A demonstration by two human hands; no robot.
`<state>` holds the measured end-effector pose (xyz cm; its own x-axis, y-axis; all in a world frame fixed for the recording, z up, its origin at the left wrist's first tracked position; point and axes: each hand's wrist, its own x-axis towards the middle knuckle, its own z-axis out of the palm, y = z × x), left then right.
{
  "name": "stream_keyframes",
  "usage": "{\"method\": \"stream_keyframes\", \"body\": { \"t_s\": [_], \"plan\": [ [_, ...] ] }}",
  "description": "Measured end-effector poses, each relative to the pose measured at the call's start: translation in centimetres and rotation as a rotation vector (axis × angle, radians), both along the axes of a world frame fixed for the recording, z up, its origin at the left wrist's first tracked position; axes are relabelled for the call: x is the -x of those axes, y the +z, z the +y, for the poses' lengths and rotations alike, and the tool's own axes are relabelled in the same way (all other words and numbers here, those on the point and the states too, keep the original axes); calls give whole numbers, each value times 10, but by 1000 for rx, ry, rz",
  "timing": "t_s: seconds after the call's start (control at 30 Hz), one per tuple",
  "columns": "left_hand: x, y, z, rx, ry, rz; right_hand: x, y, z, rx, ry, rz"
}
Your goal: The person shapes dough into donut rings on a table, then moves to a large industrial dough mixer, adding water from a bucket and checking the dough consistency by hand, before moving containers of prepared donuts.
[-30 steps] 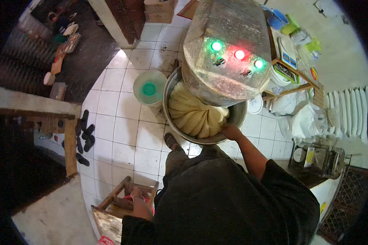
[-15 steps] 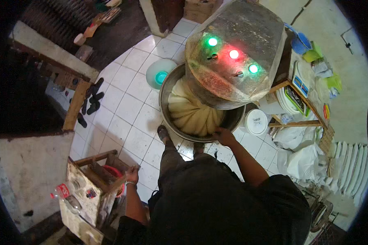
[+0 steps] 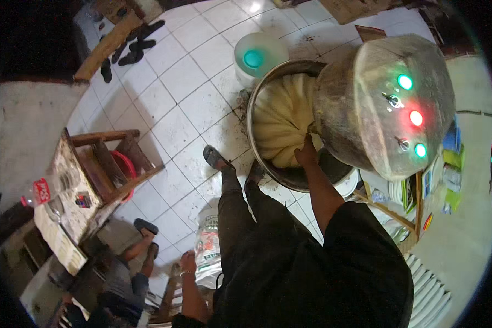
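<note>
A large metal mixing bowl [image 3: 255,143] holds a broad mass of pale, folded dough [image 3: 281,112]. My right hand [image 3: 307,153] reaches over the near rim and has its fingers closed on the dough, close to the mixer head; the fingertips are partly hidden. The dusty mixer head [image 3: 361,104] overhangs the bowl's right side, with lit green and red lamps and small switches on its panel. Away from the bowl, my left hand [image 3: 188,262] hangs low at my side, empty, its fingers loosely bent, near a white printed sack [image 3: 208,240].
A translucent bucket [image 3: 273,46] with a teal vessel inside stands beyond the bowl. On the left are a worn wooden table [image 3: 60,188] with a plastic bottle [image 3: 35,192], and another person's legs [image 3: 142,257]. A cluttered shelf [image 3: 418,202] is at the right. Dark footwear [image 3: 134,49] lies on the tiles.
My view has swung, so the mixer appears farther right. My right hand has gone from the bowl's near edge further in over the dough. Another person's legs and the sack now show.
</note>
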<state>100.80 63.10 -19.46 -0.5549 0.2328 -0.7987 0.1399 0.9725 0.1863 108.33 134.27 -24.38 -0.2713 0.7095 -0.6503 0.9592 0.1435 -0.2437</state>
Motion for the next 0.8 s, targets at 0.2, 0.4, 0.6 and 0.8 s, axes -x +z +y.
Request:
{"method": "stream_keyframes", "body": {
  "t_s": [0.2, 0.4, 0.6, 0.8],
  "plan": [
    [-29, 23, 29, 111, 363, -203, 40, -42, 18, 17, -115, 139],
    [2, -40, -36, -45, -345, 219, 122, -84, -12, 246, -384, 144],
    [112, 5, 120, -414, 574, 103, 67, 1, -29, -123, -116, 47],
    [140, 0, 118, -343, 643, -5, 46, 3, 0, -15, -22, -113]
  ]
}}
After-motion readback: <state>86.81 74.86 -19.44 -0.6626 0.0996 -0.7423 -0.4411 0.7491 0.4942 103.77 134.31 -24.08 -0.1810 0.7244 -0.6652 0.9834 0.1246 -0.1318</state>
